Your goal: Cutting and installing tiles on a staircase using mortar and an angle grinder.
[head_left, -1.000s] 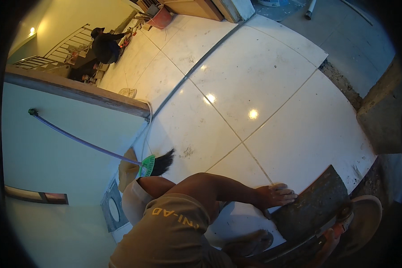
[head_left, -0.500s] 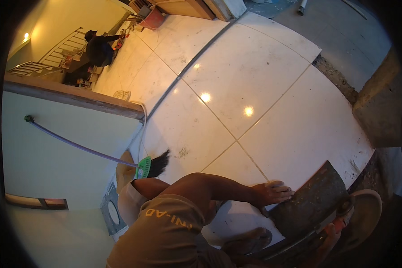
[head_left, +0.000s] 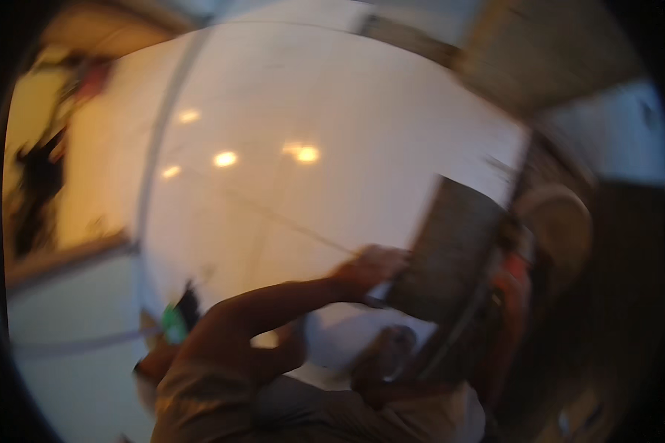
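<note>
Dim, motion-blurred view; lamp glare on floor [head_left: 288,111].

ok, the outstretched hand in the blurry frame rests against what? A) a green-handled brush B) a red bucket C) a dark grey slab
C: the hand lies at the left edge of the dark grey slab, which lies on the glossy white floor tiles.

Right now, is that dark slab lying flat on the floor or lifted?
Cannot tell for sure: the frame is blurred. The dark slab reads as tilted over the white tiles, with the left hand at its lower edge.
</note>
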{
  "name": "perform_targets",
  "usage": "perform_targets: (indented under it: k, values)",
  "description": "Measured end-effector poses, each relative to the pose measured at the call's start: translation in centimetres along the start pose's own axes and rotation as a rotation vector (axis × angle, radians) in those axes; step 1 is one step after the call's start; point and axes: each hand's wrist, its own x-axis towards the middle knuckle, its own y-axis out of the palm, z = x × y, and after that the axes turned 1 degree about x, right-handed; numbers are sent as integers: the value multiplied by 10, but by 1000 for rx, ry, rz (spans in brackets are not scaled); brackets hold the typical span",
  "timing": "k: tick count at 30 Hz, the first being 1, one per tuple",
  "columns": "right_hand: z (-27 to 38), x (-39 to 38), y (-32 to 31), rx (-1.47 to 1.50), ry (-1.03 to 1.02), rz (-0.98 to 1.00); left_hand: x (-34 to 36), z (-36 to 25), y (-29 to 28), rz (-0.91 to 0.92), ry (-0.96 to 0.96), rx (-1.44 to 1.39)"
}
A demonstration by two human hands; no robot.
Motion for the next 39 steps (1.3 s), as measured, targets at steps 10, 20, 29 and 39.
perform_targets:
  k: [10, 20, 29, 39]
  values:
    - [-6, 4, -2, 29, -37, -26, 9, -4, -5, -31, 95, 425]
    - [-6, 6, 1, 59, -35, 40, 7, 0, -3, 0, 65, 440]
    - [-7, 8, 3, 47, -24, -4, 6, 1, -2, -46, 81, 441]
    - [-30, -55, -13, 526, -101, -41, 6, -11, -13, -98, 100, 199]
